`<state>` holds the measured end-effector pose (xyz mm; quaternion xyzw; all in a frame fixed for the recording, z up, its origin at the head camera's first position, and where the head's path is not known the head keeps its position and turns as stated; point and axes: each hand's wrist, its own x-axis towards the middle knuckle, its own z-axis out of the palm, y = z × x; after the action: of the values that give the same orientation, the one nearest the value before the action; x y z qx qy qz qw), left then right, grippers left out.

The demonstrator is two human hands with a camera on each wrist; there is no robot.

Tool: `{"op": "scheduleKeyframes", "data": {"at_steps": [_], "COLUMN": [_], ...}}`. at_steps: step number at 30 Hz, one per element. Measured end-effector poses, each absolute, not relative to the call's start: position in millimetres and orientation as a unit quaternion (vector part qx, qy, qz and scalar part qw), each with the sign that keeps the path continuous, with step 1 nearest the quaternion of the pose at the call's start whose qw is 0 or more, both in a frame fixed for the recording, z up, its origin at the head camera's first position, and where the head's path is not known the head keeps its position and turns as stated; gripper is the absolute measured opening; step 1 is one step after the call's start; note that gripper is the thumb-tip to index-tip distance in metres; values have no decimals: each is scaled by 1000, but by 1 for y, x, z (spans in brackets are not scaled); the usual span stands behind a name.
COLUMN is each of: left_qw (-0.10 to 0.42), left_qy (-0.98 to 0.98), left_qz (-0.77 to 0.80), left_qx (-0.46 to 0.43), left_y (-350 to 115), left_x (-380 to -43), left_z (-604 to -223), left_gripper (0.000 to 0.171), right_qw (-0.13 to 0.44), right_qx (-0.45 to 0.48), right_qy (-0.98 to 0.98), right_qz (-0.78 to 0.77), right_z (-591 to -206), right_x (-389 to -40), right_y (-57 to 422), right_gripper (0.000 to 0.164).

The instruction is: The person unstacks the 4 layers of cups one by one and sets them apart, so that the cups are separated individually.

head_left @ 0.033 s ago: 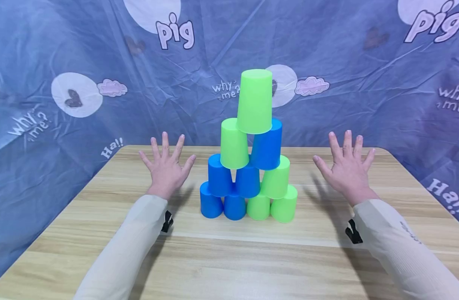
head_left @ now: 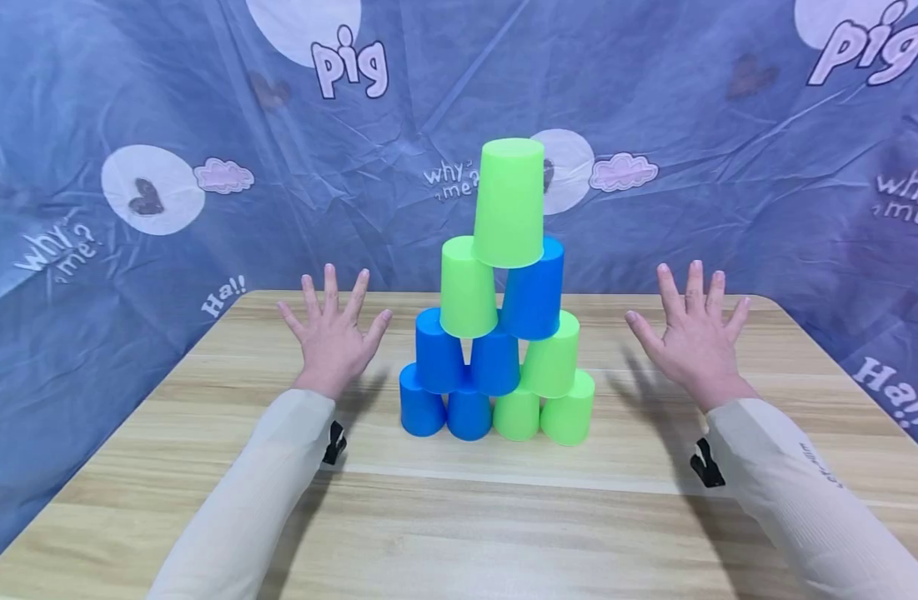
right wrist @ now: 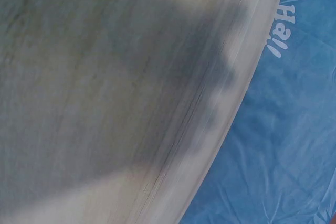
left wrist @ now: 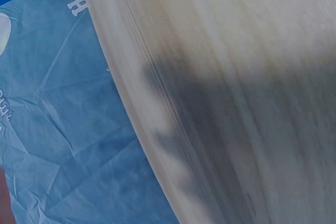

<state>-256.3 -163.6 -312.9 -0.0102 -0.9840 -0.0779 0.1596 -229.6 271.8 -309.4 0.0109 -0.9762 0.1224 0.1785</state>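
Left hand (head_left: 333, 342) and right hand (head_left: 693, 346) flank the cup pyramid (head_left: 474, 300) on the tabletop (head_left: 443, 525), fingers (head_left: 330, 292) spread wide, holding nothing. Likely a pause (nothing touched); next move probably calls for gentle contact at the top green cup (head_left: 509, 204).

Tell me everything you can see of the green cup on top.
The top green cup is plain light green, smooth and plastic-looking, and narrows toward its flat closed base, which faces up. It stands upside down, its interior hidden, with its rim resting across the lower green cup and the blue cup directly below. Neither the left hand nor the right hand touches it.
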Motion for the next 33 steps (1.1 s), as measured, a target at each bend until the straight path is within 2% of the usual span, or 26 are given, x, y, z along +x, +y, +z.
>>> {"op": "scheduleKeyframes", "data": {"at_steps": [6,10,17,22,25,33], "left_qw": [158,176,255,299,296,246], "left_qy": [-984,-979,-933,-866,-833,-772], "left_qz": [-82,-102,-251,-389,-453,-573], "left_qx": [-13,-23,-47,-96,-119,-125], "left_y": [-162,-162,-158,-151,-147,-131], "left_x": [-257,-257,-254,-250,-246,-237], "left_z": [-313,-310,-293,-271,-259,-226], "left_gripper": [72,72,68,56,51,41], "right_qw": [179,177,156,110,89,13], "right_qx": [10,16,33,26,25,58], "right_qy": [-975,-974,-961,-947,-937,-883], "right_qz": [129,142,224,299,337,466], "right_z": [-305,-301,-296,-291,-289,-294], "right_x": [-231,-228,-216,-206,-200,-185], "right_y": [273,271,260,251,245,229], "right_gripper": [79,80,81,79,76,67]}}
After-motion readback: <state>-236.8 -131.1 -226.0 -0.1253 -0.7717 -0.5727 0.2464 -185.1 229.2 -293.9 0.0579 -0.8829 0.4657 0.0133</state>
